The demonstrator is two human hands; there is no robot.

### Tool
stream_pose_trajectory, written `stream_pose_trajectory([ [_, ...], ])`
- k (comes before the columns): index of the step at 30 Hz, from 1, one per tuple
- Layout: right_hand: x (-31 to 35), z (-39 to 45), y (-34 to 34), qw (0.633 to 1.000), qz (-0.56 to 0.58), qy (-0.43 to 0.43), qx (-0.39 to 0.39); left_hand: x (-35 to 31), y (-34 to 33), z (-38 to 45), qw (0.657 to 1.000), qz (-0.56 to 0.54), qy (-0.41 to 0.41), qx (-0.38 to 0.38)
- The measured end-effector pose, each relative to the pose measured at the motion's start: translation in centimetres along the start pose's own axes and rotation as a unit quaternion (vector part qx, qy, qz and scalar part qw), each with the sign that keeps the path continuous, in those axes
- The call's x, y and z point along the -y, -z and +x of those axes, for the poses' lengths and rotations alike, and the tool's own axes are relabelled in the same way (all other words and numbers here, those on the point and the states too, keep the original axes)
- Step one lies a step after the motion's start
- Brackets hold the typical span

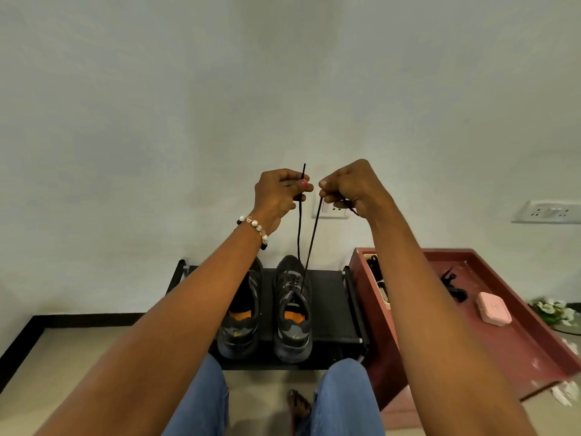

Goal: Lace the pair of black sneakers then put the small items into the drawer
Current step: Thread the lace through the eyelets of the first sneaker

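Both hands are raised before the wall, each pinching one end of the black lace (309,243): the left hand (276,196), with a bead bracelet (256,229) at its wrist, has its grip clamped on one strand, and the right hand (352,188) has its grip clamped on the other. The strands run taut down to the right sneaker (292,309), which stands beside the left sneaker (242,316) on a low black rack (330,303). To the right, a red cabinet (503,350) carries a pink case (493,309) and a dark tangled item (452,284).

left sneaker (240,313): toe behind forearm | drawer (382,287) contents: mostly hidden behind right arm
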State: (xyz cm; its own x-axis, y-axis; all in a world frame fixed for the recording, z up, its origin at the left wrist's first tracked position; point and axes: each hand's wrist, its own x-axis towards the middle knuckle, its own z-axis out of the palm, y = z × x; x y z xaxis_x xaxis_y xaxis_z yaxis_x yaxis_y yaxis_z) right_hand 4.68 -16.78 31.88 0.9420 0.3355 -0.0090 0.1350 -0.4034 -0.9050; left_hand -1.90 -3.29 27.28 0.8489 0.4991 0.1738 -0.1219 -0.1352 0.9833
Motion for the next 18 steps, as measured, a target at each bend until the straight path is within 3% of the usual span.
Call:
stream_pose_trajectory([
  [6, 2.3, -0.2, 1.6, 0.993, 0.113, 0.016, 0.023, -2.4, -0.8, 0.5, 0.998, -0.054, 0.018, -0.003],
  [9, 2.8, 0.1, 2.3, 0.978, 0.185, 0.001, 0.097, -2.8, -1.0, 0.7, 0.995, -0.093, 0.039, -0.003],
  [13, 1.7, 0.4, 3.3, 0.965, 0.182, 0.054, 0.181, -3.2, -0.8, 1.2, 0.996, -0.085, 0.031, -0.009],
  [18, 1.0, 1.2, 3.1, 0.963, 0.202, 0.08, 0.163, -4.2, -1.2, 2.0, 0.998, -0.061, -0.003, -0.008],
])
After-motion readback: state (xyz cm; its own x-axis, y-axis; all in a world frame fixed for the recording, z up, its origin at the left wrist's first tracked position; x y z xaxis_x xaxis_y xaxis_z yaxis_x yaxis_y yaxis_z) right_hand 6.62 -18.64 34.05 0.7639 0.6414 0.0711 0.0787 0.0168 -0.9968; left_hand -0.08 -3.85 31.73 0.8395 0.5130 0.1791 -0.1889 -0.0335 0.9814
